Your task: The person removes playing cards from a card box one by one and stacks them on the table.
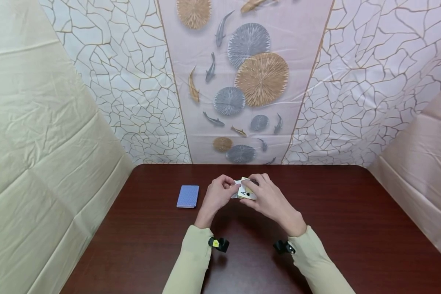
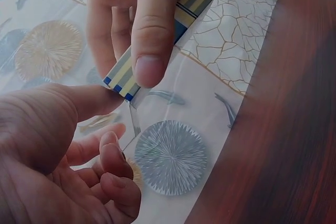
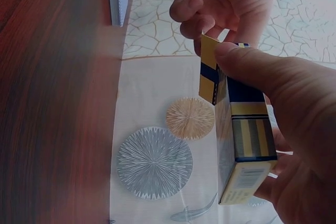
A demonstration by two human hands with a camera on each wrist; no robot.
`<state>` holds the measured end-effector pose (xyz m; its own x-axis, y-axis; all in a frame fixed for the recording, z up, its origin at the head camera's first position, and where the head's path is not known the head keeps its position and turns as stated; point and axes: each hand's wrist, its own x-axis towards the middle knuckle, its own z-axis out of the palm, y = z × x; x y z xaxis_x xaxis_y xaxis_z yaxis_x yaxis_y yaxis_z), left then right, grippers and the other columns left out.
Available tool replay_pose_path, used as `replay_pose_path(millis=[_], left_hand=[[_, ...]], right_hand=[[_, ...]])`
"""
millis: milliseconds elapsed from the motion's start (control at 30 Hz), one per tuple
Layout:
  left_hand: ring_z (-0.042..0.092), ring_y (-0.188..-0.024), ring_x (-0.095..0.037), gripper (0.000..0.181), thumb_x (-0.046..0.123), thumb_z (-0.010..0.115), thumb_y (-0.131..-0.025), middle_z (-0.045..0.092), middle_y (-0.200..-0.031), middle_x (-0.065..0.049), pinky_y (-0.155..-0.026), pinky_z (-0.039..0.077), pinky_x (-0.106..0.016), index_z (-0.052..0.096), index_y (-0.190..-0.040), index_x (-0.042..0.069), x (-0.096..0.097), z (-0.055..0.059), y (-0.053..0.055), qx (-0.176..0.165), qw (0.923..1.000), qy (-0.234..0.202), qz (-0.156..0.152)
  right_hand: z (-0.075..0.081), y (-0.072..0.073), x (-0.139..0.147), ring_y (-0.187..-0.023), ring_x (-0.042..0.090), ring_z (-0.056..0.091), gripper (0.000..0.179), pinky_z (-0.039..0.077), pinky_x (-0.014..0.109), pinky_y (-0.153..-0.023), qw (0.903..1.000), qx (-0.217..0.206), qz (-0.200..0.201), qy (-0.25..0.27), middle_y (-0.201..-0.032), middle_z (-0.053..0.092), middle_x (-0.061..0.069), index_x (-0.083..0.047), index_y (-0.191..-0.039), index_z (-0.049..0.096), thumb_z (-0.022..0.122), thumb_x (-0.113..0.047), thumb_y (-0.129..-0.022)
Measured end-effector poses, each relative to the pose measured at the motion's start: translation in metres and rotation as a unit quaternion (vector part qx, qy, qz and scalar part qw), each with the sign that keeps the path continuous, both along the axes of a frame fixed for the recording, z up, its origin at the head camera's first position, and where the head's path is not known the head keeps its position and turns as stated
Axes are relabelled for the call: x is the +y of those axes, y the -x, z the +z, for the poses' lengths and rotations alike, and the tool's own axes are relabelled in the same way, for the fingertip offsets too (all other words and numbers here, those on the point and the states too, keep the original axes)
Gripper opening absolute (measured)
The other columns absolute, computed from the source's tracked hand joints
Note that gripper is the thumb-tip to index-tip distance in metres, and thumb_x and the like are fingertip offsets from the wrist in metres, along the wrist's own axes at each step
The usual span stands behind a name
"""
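A playing card box (image 1: 247, 194) with an ace of spades on its face is up over the table between both hands. My right hand (image 1: 270, 197) grips its sides, with the thumb along one narrow edge. In the right wrist view the box (image 3: 251, 137) shows blue and gold stripes, and its end flap (image 3: 209, 72) stands open. My left hand (image 1: 217, 196) is at that open end, thumb by the mouth and curled fingers at the flap. The inside of the box is hidden.
A deck of blue-backed cards (image 1: 188, 196) lies face down on the dark red-brown table (image 1: 139, 245), left of my left hand. Behind the table hangs a patterned cloth (image 1: 213, 139); pale cloth walls (image 1: 59, 163) stand at both sides.
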<state>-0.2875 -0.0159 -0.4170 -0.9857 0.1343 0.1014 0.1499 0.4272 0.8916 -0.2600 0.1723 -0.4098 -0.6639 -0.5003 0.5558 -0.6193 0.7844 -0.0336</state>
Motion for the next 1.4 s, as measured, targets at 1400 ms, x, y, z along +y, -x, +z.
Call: replay_pose_path(millis=[1400], left_hand=[[0.056,-0.065,-0.013,0.012,0.020,0.063,-0.091,0.068,-0.082,-0.002,-0.056,0.043,-0.025,0.066,-0.091,0.009,0.003,0.006,-0.006,-0.030,0.9980,0.045,-0.034]], right_hand=[[0.003,-0.003,-0.001,-0.102,0.029,0.054,0.051,0.052,0.039,-0.080,0.9998,0.019,0.006,-0.002,-0.116,0.061,0.015,-0.013,-0.119,0.067,0.084,-0.034,-0.077]])
